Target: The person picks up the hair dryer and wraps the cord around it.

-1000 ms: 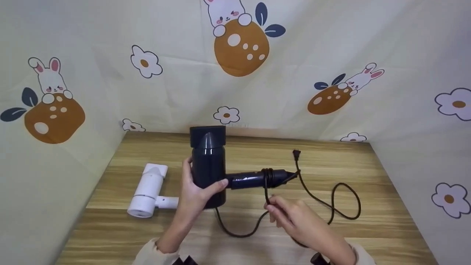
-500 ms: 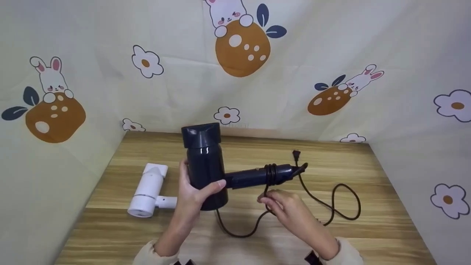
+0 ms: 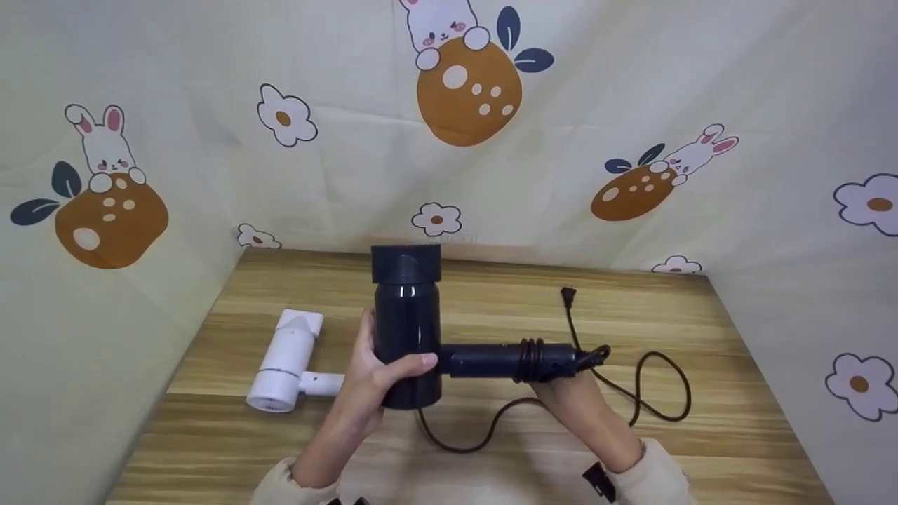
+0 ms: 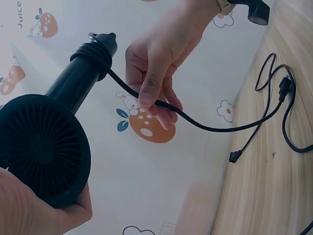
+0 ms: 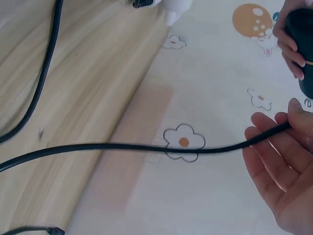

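Note:
My left hand (image 3: pixel 372 382) grips the barrel of a dark hair dryer (image 3: pixel 408 319), thumb across its front, nozzle toward the back wall. The dryer's handle points right, with several turns of black cord (image 3: pixel 532 360) wound near its end. Below that handle is my right hand (image 3: pixel 572 400), its fingers partly hidden in the head view. The left wrist view shows the right hand (image 4: pixel 159 63) pinching the cord (image 4: pixel 215 129) between thumb and fingers, a short way from the windings. In the right wrist view the cord (image 5: pixel 210 150) runs from those fingers toward the table.
A white hair dryer (image 3: pixel 284 365) lies at the left of the wooden table (image 3: pixel 491 294), its handle end behind my left arm. The dark dryer's plug (image 3: pixel 568 297) and a loose loop of cord (image 3: pixel 689 393) lie on the right. Patterned cloth (image 3: pixel 351 175) walls in the table.
The dark dryer has tilted, then levelled again slightly lower and to the right. My right hand has passed from in front of the handle to beneath it, still pinching the cord.

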Tool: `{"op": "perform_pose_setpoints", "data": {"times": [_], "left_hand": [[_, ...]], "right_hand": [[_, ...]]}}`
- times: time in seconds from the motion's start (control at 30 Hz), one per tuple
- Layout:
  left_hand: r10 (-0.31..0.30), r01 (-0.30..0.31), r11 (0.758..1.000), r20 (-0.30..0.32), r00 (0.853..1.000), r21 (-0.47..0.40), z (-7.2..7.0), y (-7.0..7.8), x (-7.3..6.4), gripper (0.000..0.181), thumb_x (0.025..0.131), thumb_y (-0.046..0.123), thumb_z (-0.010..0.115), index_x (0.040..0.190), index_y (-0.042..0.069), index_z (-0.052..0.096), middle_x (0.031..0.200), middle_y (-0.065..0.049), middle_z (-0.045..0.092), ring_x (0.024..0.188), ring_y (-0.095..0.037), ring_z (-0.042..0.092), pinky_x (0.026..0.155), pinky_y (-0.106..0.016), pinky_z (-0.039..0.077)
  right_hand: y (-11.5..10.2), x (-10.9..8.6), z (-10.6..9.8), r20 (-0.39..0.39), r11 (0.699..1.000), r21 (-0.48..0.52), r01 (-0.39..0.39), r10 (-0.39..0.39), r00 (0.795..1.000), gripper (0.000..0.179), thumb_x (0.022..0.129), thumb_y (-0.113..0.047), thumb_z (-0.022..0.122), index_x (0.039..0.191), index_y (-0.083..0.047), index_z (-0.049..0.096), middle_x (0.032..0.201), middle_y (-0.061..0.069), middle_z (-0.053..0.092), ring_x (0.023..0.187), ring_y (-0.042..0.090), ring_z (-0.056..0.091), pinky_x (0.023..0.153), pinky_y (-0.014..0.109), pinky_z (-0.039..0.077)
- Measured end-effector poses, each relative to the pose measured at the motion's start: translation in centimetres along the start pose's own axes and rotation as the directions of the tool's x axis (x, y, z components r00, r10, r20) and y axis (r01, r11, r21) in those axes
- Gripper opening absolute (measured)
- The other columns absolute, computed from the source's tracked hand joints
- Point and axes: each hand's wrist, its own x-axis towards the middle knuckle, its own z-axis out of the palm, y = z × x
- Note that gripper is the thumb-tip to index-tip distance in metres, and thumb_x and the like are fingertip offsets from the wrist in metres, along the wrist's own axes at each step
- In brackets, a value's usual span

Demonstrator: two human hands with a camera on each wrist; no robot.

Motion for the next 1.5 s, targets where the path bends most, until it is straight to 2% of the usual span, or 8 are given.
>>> {"op": "perform_pose_setpoints", "data": {"times": [0.13,0.33,0.5,0.63,0.8,1.03,1.33,1.5], "left_hand": [[-0.021,0.019,0.998,0.03,0.999,0.058,-0.3,-0.1,0.2,0.077,0.066,0.003,0.074,0.13,0.008,0.031,0.117,-0.013,0.049,0.101,-0.023,0.053,0.091,-0.036,0.043],[-0.093,0.074,0.988,0.136,0.986,0.138,-1.5,-0.6,0.4,0.083,0.065,0.006,0.076,0.134,0.012,0.031,0.116,-0.015,0.049,0.1,-0.025,0.054,0.09,-0.038,0.045],[-0.147,0.068,0.943,0.225,0.963,0.325,-2.1,-1.3,0.3,0.085,0.064,0.014,0.079,0.135,0.014,0.032,0.118,-0.016,0.048,0.098,-0.025,0.055,0.089,-0.038,0.044],[-0.158,0.048,0.9,0.223,0.962,0.432,-2.0,-1.8,0.3,0.086,0.062,0.02,0.081,0.134,0.017,0.032,0.118,-0.015,0.05,0.097,-0.025,0.057,0.088,-0.039,0.044],[-0.151,0.044,0.87,0.181,0.972,0.492,-1.9,-2.1,0.6,0.089,0.061,0.024,0.081,0.135,0.017,0.032,0.119,-0.013,0.052,0.096,-0.024,0.057,0.087,-0.041,0.044],[-0.122,-0.017,0.855,0.233,0.965,0.518,-1.4,-2.4,0.9,0.088,0.06,0.024,0.082,0.134,0.016,0.034,0.117,-0.014,0.052,0.094,-0.024,0.057,0.084,-0.038,0.046],[-0.035,0.021,0.772,0.008,0.999,0.635,-1.7,-3.4,1.6,0.094,0.059,0.028,0.083,0.137,0.016,0.031,0.118,-0.014,0.056,0.097,-0.026,0.058,0.085,-0.044,0.046],[0.009,0.058,0.801,-0.109,0.994,0.596,-2.3,-3.7,2.2,0.094,0.062,0.026,0.083,0.138,0.013,0.029,0.121,-0.016,0.054,0.102,-0.028,0.056,0.091,-0.046,0.044]], "right_hand": [[0.8,0.9,-0.3,-0.044,0.991,0.027,0.13,-0.129,0.991,0.026,0.064,-0.006,0.08,0.083,-0.011,0.063,0.077,-0.002,0.067,0.07,0.011,0.061,0.065,0.028,0.05],[3.3,0.5,-0.5,0.093,0.929,0.344,0.14,-0.182,0.979,0.013,0.08,-0.012,0.071,0.089,-0.006,0.065,0.084,0.004,0.069,0.075,0.016,0.065,0.066,0.025,0.053],[4.6,0.4,-1.9,0.223,0.906,0.398,-0.14,0.052,0.973,0.008,0.083,-0.002,0.064,0.088,-0.007,0.068,0.075,0.004,0.068,0.058,0.007,0.057,0.053,0.019,0.048],[4.5,1.1,-3.6,0.35,0.877,0.319,-0.359,0.244,0.905,0.01,0.088,-0.017,0.062,0.086,-0.011,0.07,0.071,-0.001,0.067,0.055,0.0,0.048,0.052,0.019,0.043],[3.7,2.1,-4.6,0.436,0.859,0.215,-0.465,0.341,0.832,0.02,0.089,-0.031,0.06,0.087,-0.014,0.07,0.068,-0.004,0.065,0.052,0.002,0.044,0.051,0.02,0.041],[2.2,2.6,-4.4,0.394,0.861,0.165,-0.481,0.39,0.832,0.014,0.089,-0.023,0.062,0.086,-0.011,0.069,0.07,-0.003,0.067,0.054,0.003,0.047,0.052,0.02,0.042],[-0.4,2.1,-4.7,0.525,0.821,0.24,-0.519,0.34,0.78,0.011,0.085,-0.015,0.065,0.077,-0.007,0.064,0.058,-0.007,0.05,0.048,-0.003,0.034,0.043,0.014,0.028],[-1.7,1.3,-4.5,0.598,0.792,0.323,-0.518,0.253,0.76,0.021,0.094,-0.025,0.055,0.083,-0.01,0.065,0.06,-0.01,0.047,0.052,-0.004,0.039,0.047,0.015,0.035]]}}
